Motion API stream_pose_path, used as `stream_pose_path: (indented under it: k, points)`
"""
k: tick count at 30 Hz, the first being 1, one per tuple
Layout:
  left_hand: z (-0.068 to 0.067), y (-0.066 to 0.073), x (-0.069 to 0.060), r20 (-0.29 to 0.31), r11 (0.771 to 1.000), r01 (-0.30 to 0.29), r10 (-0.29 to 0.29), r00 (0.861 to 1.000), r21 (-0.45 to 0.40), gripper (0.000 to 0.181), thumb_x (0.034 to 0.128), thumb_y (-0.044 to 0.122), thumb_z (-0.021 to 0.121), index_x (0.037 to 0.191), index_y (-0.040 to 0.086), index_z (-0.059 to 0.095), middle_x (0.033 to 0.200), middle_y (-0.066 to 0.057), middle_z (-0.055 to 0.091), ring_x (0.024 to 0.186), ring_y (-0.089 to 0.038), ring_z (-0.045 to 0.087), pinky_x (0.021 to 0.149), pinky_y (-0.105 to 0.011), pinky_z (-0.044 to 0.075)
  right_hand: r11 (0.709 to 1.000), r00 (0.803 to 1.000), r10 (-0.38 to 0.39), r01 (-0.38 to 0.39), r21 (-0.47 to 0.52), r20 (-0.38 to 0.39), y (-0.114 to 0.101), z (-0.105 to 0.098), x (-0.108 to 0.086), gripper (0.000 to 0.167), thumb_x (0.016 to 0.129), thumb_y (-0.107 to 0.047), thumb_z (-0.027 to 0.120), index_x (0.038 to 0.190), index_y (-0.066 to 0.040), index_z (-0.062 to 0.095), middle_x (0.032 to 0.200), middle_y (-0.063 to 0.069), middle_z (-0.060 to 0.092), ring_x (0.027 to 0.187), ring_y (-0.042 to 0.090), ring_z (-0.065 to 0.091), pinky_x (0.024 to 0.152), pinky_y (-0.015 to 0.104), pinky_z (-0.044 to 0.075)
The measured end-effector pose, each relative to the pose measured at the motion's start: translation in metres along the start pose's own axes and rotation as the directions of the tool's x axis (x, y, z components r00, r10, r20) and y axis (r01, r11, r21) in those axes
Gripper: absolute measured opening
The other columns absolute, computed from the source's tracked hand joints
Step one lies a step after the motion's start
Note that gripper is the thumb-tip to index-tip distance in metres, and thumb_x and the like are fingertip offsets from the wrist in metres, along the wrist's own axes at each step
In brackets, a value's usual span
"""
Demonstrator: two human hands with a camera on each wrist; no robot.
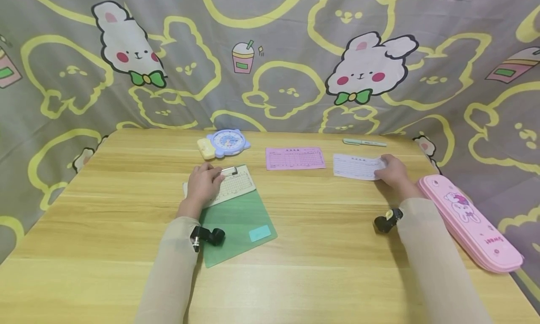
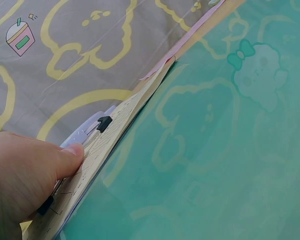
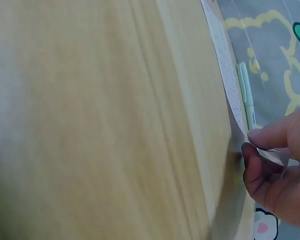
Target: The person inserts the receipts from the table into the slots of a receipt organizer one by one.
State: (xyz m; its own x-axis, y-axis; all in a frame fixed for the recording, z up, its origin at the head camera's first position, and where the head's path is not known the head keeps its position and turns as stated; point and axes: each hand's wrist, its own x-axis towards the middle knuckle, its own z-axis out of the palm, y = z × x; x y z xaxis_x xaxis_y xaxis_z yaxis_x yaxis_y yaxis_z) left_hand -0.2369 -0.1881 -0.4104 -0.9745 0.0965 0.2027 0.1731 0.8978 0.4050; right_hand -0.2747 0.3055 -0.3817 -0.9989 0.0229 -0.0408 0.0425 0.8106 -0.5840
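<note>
My left hand point(image 1: 204, 183) grips the top end of a green see-through clipboard point(image 1: 238, 228), next to its metal clip point(image 1: 230, 170). A pad of cream printed forms point(image 1: 237, 185) lies under that clip. In the left wrist view the thumb rests over the clip point(image 2: 104, 124); the other fingers are mostly hidden. The clipboard is tilted at an angle on the table. Over on the right, my right hand point(image 1: 395, 173) pinches the right end of a white printed slip point(image 1: 354, 166) between thumb and fingers. In the right wrist view the slip point(image 3: 225, 65) curls at the pinched end.
A pink printed slip point(image 1: 295, 159) lies between the hands. Behind the left hand is a lavender clock-like dial point(image 1: 229, 143) with a yellow piece. A pale green pen point(image 1: 364, 142) lies at the back, a pink pencil case point(image 1: 472, 221) at the right edge. A patterned curtain point(image 1: 291, 47) borders the table.
</note>
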Motion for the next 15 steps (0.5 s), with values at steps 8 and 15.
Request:
stream_pose_path:
  k: [8, 15]
  points:
    - [0.000, 0.001, 0.000, 0.005, 1.000, -0.005, 0.005, 1.000, -0.003, 0.036, 0.0876, 0.025, 0.050, 0.116, 0.005, 0.054, 0.100, -0.010, 0.046, 0.083, -0.025, 0.036, 0.072, -0.037, 0.030, 0.997, 0.990, -0.071, 0.073, 0.017, -0.120, -0.014, -0.008, -0.010, 0.037, 0.076, 0.000, 0.043, 0.111, 0.014, 0.045, 0.096, 0.031, 0.048, 0.076, 0.034, 0.046, 0.063, 0.040, 0.039]
    - [-0.002, 0.001, -0.001, 0.009, 1.000, 0.008, -0.008, 1.000, -0.015, 0.036, 0.0876, 0.025, 0.050, 0.117, 0.005, 0.054, 0.100, -0.009, 0.045, 0.082, -0.024, 0.036, 0.072, -0.037, 0.030, 0.969, 0.978, -0.123, 0.154, 0.192, -0.166, -0.041, -0.029, -0.017, 0.041, 0.078, 0.006, 0.033, 0.116, 0.015, 0.042, 0.109, 0.033, 0.043, 0.056, 0.007, 0.046, 0.048, 0.020, 0.044]
